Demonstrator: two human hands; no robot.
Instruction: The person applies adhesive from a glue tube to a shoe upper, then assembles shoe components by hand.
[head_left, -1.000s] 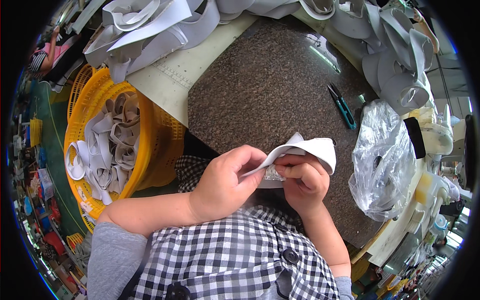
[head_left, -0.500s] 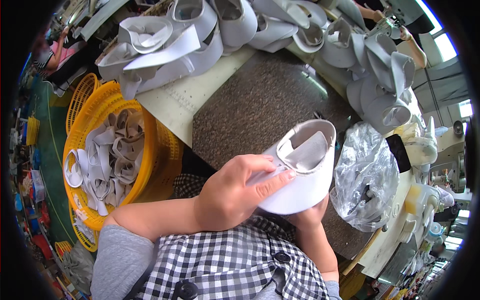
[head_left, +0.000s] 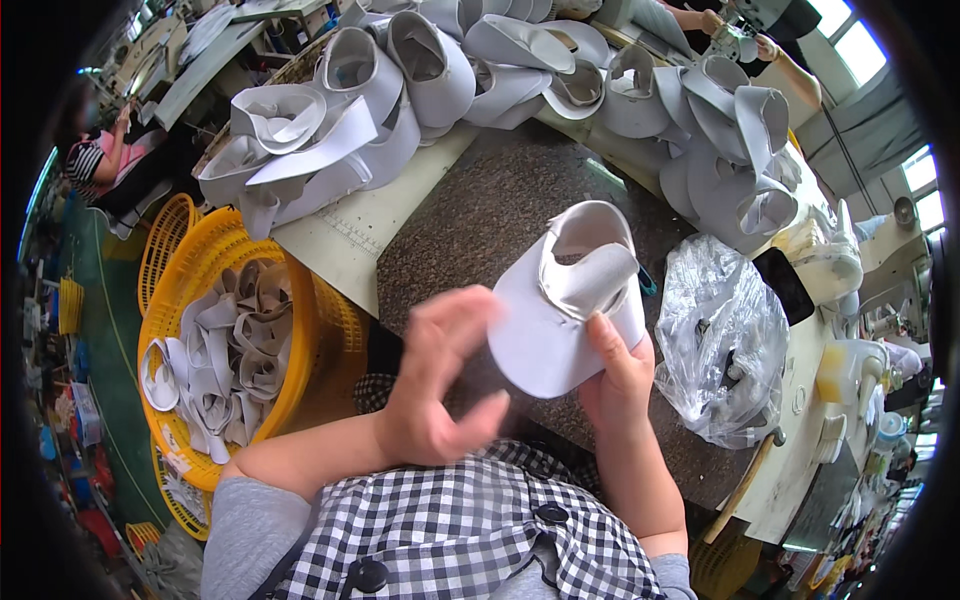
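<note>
Holding the white shoe upper [head_left: 560,320] above the dark counter [head_left: 480,220], right hand [head_left: 615,385] pinches its lower edge — left hand [head_left: 445,385] released, fingers curled, blurred; firmer two-handed support would steady it

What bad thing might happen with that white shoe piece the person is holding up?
Only the right hand grips the white shoe piece, pinching its lower edge, while the left hand hovers open beside it. It might slip and fall onto the dark work mat. The crinkly plastic bag sits close by the right hand, so an elbow or the piece might knock it.
</note>
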